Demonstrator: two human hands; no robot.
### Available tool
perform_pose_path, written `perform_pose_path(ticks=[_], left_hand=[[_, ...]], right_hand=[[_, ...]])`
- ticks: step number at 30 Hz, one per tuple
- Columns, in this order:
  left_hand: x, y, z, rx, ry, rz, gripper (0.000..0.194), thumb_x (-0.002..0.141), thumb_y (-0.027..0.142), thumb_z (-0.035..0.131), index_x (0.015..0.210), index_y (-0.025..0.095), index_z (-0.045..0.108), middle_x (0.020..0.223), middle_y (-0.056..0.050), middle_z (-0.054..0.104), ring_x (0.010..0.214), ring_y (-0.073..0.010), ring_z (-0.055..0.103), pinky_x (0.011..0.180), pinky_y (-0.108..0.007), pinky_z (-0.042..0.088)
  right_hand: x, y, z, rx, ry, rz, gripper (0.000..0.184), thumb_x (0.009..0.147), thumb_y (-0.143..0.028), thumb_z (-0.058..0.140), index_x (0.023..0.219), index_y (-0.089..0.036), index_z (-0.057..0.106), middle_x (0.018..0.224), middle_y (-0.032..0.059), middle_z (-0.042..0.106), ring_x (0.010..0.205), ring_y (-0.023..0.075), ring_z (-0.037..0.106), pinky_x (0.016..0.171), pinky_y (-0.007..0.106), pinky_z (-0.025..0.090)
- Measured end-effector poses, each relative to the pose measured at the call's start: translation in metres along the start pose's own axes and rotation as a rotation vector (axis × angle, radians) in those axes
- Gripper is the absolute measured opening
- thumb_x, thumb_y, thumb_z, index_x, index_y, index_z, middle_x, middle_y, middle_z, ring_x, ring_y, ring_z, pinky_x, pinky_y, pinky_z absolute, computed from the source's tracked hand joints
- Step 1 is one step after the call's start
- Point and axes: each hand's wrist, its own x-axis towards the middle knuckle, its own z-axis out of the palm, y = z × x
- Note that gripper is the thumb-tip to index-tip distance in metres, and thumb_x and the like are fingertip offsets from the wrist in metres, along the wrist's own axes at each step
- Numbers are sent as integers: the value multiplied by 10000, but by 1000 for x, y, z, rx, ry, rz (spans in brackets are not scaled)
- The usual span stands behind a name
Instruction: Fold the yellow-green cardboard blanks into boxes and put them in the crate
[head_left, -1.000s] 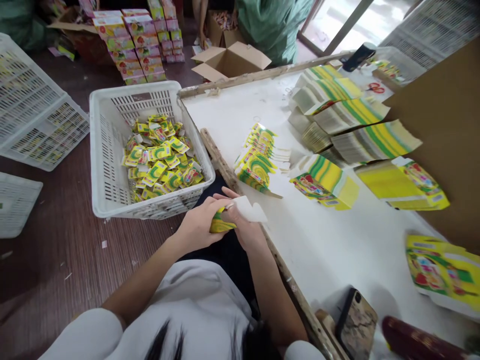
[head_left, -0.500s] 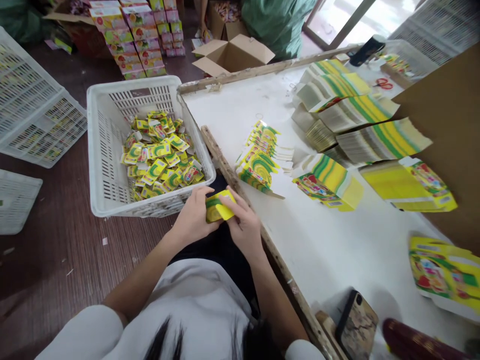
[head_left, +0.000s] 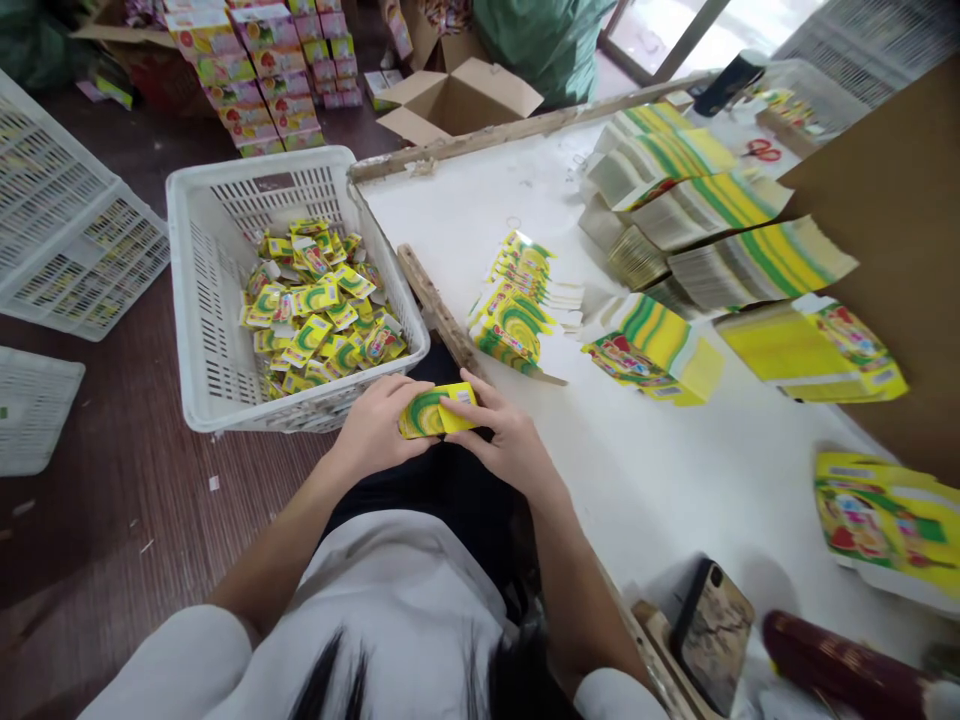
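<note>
Between my two hands, over my lap, is a small yellow and green cardboard box (head_left: 424, 414). My left hand (head_left: 375, 425) wraps round the box's left end. At the other end my right hand (head_left: 510, 435) pinches a yellow flap with thumb and fingers. To the left, a white plastic crate (head_left: 184, 300) holds a heap of similar small boxes (head_left: 311, 340). On the white table (head_left: 645, 500) to my right, a fanned row of flat yellow and green cartons (head_left: 510, 320) lies nearest my right hand.
Stacks of printed cartons (head_left: 757, 260) and a folded carton bundle (head_left: 652, 350) lie further right. A phone (head_left: 712, 635) and a dark red cylinder (head_left: 840, 665) are near the front. Red scissors (head_left: 763, 150) lie at the back. An open cardboard box (head_left: 465, 100) stands beyond the table.
The white flap piece seen at first is gone from sight. My hands have turned the box level, and the yellow flap that stuck out now lies folded against its right end.
</note>
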Motion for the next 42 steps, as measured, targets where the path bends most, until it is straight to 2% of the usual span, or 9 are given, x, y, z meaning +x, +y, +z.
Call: perform_pose_path(ticks=[3, 9, 13, 18, 23, 26, 31, 38, 42], left_hand=[[0, 0, 0, 22, 48, -12, 540, 740, 311, 782, 1237, 182, 613, 1147, -112, 672, 1085, -272, 642, 979, -429, 527], [-2, -4, 0, -36, 12, -30, 557, 707, 318, 811, 1221, 202, 630, 1136, -98, 676, 1059, -267, 652, 950, -426, 544], [0, -4, 4, 21, 53, -21, 541, 722, 290, 794, 1229, 203, 627, 1132, -102, 677, 1064, -275, 651, 950, -438, 543], [2, -10, -1, 6, 44, -36, 556, 731, 321, 795, 1243, 191, 623, 1176, -109, 674, 1105, -270, 643, 997, -432, 524], [5, -11, 0, -27, -14, -52, 561, 712, 331, 808, 1229, 205, 630, 1162, -96, 674, 1085, -263, 649, 978, -420, 532], [6, -10, 3, -17, -1, -35, 535, 730, 311, 784, 1229, 202, 626, 1134, -100, 672, 1066, -266, 649, 957, -422, 537], [4, -6, 4, -43, 8, -43, 575, 737, 355, 790, 1262, 217, 601, 1160, -95, 658, 1093, -270, 639, 971, -424, 528], [2, -23, -11, 48, 87, -82, 531, 761, 373, 788, 1236, 230, 598, 1147, -90, 665, 1071, -283, 639, 958, -446, 516], [-5, -62, -39, 222, 420, -188, 883, 637, 508, 873, 1380, 221, 492, 1373, -156, 562, 1305, -422, 478, 1109, -611, 344]], right_hand=[[0, -1, 9, -3, 102, 14, 399, 886, -197, 688, 1270, -303, 695, 1537, 115, 490, 1367, 265, 539, 1090, 422, 500], [1, 1, 1, 34, -36, -13, 366, 829, -160, 744, 1160, -315, 752, 1497, 98, 541, 1348, 267, 560, 1074, 430, 514], [5, 2, 4, 50, 26, 28, 320, 790, -103, 750, 1048, -289, 786, 1497, 99, 541, 1358, 267, 550, 1091, 446, 497], [8, -1, 9, 88, 28, 29, 347, 845, -145, 715, 1172, -258, 737, 1541, 126, 482, 1412, 265, 487, 1125, 447, 460], [10, 1, 1, 41, -53, 28, 306, 828, -147, 735, 1105, -274, 758, 1502, 113, 532, 1360, 258, 547, 1085, 425, 497], [12, 3, 0, 16, -1, 48, 249, 827, -168, 743, 1057, -262, 762, 1460, 121, 570, 1337, 265, 569, 1069, 432, 507], [11, 5, 8, 282, 16, 96, 462, 850, -310, 738, 1288, -242, 608, 1499, 154, 523, 1379, 285, 525, 1034, 428, 536], [17, 5, 21, 261, 190, 141, 612, 862, -349, 716, 1409, -198, 489, 1417, 176, 573, 1210, 254, 643, 1016, 412, 545], [30, 26, -18, -40, 512, 223, 335, 863, -357, 708, 1144, -183, 657, 1113, 112, 710, 1044, 244, 673, 967, 423, 540]])
